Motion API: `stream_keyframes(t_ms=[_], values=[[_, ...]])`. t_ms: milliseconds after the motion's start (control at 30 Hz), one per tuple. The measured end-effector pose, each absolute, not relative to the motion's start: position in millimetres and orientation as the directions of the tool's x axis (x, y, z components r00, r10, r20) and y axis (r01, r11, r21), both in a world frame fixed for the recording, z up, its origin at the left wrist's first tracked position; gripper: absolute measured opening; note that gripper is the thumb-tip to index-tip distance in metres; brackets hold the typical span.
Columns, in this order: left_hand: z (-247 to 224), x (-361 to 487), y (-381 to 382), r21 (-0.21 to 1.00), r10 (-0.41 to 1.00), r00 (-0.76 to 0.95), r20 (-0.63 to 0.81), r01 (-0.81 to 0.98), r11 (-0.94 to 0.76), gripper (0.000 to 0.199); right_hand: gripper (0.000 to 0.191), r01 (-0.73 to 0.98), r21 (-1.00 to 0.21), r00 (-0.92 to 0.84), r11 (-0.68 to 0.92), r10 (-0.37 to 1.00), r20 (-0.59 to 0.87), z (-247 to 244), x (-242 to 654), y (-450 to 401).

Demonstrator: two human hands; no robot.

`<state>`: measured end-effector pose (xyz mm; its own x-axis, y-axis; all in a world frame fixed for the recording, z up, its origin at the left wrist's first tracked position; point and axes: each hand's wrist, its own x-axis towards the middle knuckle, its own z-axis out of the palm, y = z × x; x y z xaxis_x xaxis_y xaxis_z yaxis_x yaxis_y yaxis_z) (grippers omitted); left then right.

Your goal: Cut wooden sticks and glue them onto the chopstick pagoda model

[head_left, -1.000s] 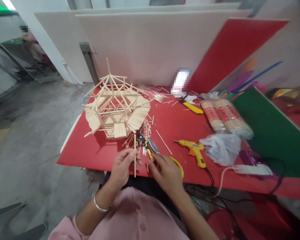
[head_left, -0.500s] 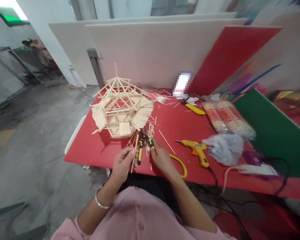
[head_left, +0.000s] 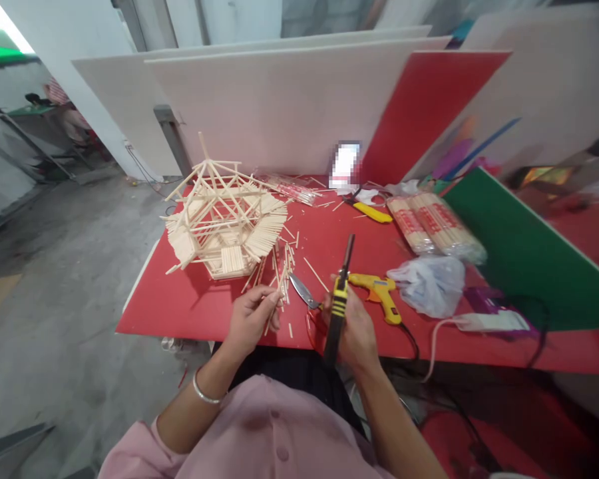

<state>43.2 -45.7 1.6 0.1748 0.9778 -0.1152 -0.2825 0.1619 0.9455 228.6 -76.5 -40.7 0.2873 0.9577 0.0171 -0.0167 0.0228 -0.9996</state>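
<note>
Head view: I am looking down on a red tabletop (head_left: 190, 309), and the largest thing on it is the stick model (head_left: 229, 236), standing upright on the far left side, beyond my left hand. I judge it well along: the base is in place, a wide skirt of close-set sticks spreads around its sides, and bare bars rise above to a single spike. That upper part is open framework, so if it is meant to be covered, the covering is left to do; I can't tell from here how much more it needs. Two wrapped packs of sticks (head_left: 439, 223) lie at the right, and nearer me the yellow glue gun (head_left: 381, 291) rests on its side, untouched. My right hand (head_left: 360, 332) has its grip closed around the yellow-and-black pliers (head_left: 338, 303), raised and edge-on, so I can't read whether their blades are apart. My left hand (head_left: 252, 316) pinches a thin stick (head_left: 282, 279) between thumb and fingers, clear of the model. Smallest are the loose offcuts (head_left: 297, 239), scattered beside the model.
</note>
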Motion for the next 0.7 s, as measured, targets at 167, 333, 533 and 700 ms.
stream_keyframes(t_ms=[167, 333, 533, 700], values=[[10, 54, -52, 0.904, 0.93, 0.36, -0.072, -0.371, 0.214, 0.027, 0.066, -0.288, -0.958, 0.094, 0.006, 0.995, -0.023, -40, 215, -83], [14, 63, -52, 0.879, 0.873, 0.476, -0.105, -0.366, 0.305, 0.031, 0.071, -0.38, -0.908, -0.145, -0.179, 0.981, -0.133, -39, 206, -82], [20, 60, -36, 0.946, 0.928, 0.327, -0.179, -0.201, 0.253, 0.036, 0.064, -0.713, -0.593, -0.414, -0.374, 0.907, -0.075, -28, 209, -93], [15, 55, -34, 0.981, 0.959, 0.254, -0.124, -0.113, 0.157, 0.035, 0.083, -0.6, -0.689, -0.471, -0.407, 0.876, -0.107, -32, 220, -117]])
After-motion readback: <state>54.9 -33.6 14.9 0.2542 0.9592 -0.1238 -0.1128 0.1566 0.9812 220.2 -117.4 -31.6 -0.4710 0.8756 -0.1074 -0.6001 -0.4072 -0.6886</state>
